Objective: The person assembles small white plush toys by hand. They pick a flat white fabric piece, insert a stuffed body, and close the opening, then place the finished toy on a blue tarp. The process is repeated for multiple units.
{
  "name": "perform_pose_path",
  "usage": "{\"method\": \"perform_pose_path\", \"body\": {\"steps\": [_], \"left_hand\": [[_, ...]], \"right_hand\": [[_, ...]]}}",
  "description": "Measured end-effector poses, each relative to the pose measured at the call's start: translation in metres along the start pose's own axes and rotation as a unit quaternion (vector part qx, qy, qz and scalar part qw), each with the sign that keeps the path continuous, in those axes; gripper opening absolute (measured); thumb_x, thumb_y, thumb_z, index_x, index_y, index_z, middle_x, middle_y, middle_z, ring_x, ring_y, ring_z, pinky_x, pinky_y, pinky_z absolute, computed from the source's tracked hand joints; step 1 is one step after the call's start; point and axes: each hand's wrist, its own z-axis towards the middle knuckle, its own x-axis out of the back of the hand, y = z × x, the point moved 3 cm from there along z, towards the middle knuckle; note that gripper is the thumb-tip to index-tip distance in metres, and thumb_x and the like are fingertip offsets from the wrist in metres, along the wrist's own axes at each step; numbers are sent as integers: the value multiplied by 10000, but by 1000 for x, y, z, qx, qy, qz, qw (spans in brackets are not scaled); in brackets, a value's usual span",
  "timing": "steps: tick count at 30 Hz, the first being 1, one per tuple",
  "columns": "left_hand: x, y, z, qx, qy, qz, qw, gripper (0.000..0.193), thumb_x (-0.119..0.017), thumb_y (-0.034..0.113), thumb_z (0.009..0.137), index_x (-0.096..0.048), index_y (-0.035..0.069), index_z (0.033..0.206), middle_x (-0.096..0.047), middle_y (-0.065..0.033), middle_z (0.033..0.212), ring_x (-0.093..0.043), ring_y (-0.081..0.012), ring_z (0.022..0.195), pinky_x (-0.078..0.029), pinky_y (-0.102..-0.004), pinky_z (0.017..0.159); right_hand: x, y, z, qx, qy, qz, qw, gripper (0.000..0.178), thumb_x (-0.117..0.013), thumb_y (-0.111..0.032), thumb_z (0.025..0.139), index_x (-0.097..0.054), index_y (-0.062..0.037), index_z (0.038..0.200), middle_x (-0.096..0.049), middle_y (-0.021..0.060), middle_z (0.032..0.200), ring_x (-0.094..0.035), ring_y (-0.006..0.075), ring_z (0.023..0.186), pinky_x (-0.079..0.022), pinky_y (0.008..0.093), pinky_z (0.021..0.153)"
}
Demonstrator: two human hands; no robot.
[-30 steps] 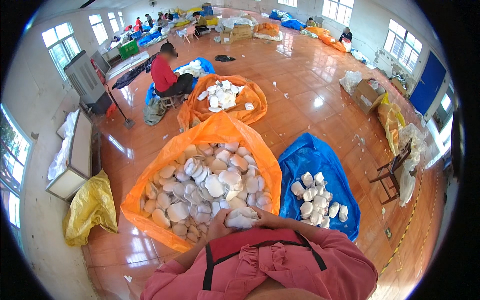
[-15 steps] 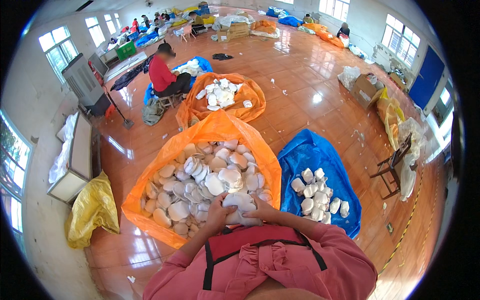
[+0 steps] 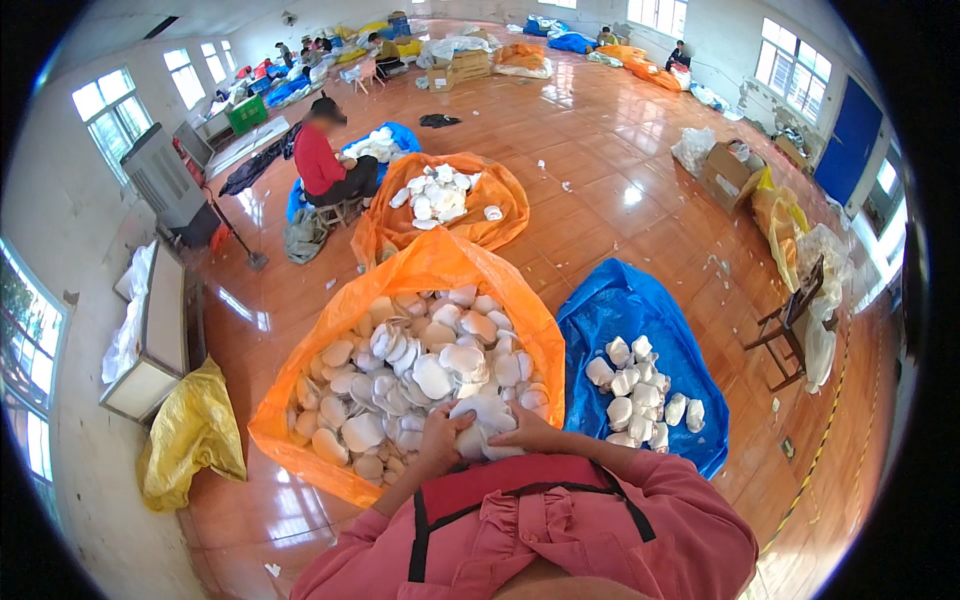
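Close to my body, my left hand and my right hand grip a small bunch of white rounded pads from either side. The thumbs lie on top, and the other fingers are partly hidden. The bunch is held over the near edge of a large orange sack, which lies open and is full of loose white and beige pads. To the right, a blue sack is spread on the floor with several bundled stacks of white pads on it.
Beyond the big sack lies another orange sheet with white pads, and a person in red sits beside it. A yellow sack and a white cabinet stand left. A wooden chair is at the right.
The pads between my hands have shifted from a compact bundle to a more fanned shape. Both hands have moved slightly, still gripping, and the view has tilted a little.
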Motion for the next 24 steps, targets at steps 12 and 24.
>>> {"method": "perform_pose_path", "body": {"steps": [12, 24], "left_hand": [[11, 0, -17, -99, 12, 197, 975, 421, -712, 108, 822, -546, -15, 1189, -631, -77, 1040, -593, -138, 896, -482, -272, 806], [5, 2, -15, -266, 83, 398, 874, 354, -761, 143, 738, -605, 51, 1042, -633, -83, 930, -603, -186, 844, -491, -318, 745]], "right_hand": [[-10, 2, -8, -32, 32, -7, 999, 828, -810, -448, 690, -451, 10, 1279, -573, 162, 1173, -536, 233, 1119, -416, 338, 956], [-13, 21, 8, -34, 90, -21, 995, 709, -797, -383, 690, -512, 9, 1206, -602, 143, 1097, -566, 214, 1033, -435, 326, 906]]}}
